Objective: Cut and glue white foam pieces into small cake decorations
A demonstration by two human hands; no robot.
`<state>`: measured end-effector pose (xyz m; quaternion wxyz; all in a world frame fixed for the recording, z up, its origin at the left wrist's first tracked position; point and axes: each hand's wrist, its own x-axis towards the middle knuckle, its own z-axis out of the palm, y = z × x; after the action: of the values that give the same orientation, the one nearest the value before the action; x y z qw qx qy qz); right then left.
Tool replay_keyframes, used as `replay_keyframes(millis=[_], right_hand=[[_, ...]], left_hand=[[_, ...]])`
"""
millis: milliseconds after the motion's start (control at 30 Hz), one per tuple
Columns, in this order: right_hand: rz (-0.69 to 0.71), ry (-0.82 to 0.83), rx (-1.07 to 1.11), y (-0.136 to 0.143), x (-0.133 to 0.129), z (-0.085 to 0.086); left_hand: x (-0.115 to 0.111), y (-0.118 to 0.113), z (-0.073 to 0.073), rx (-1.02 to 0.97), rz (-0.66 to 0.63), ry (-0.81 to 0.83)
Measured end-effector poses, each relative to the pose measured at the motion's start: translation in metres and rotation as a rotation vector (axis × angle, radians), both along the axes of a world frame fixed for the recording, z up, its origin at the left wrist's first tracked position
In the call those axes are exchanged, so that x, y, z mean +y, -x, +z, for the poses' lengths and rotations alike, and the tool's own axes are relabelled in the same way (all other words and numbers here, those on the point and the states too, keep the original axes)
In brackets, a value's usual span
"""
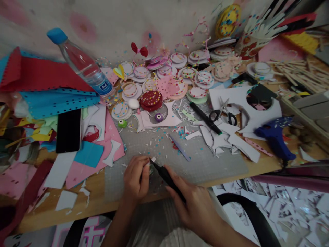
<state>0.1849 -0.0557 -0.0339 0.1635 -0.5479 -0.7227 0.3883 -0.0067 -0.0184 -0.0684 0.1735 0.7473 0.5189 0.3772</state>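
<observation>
In my right hand (189,197) is a black pen-like tool (169,180), its thin pointed tip directed up and left. That tip meets the fingertips of my left hand (137,176), which pinch a small white piece (153,159). How far the piece extends behind the fingers cannot be made out. Both hands are over the front edge of the grey cutting mat (218,164). Beyond them lie a pair of pointed tweezers (180,148), a dark marker with a green end (205,117) and black-handled scissors (225,115).
A water bottle (84,65) leans at the back left, near a phone (69,130) on coloured paper. Several decorated paper discs (151,100) line the wall. A blue glue gun (276,133) lies right. White scraps (290,206) cover the lower right.
</observation>
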Motion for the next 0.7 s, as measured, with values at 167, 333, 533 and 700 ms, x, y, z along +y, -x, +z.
replay_keyframes(millis=[167,333,533,700], right_hand=[[0.006,-0.029,-0.01,-0.0014,0.0001,0.0064],[0.019,-0.01,0.0,-0.0019,-0.0018,0.0072],[0.018,-0.006,-0.014,-0.001,-0.0036,0.0044],[0.004,-0.018,-0.034,0.0011,-0.0028,0.0029]], left_hand=[[0.0007,-0.0018,0.0004,-0.016,0.025,-0.041],[0.0011,-0.0017,0.0012,-0.03,-0.001,-0.032],[0.0025,0.0002,0.0002,-0.04,-0.031,-0.044],[0.0028,0.0011,-0.0014,-0.004,-0.076,-0.07]])
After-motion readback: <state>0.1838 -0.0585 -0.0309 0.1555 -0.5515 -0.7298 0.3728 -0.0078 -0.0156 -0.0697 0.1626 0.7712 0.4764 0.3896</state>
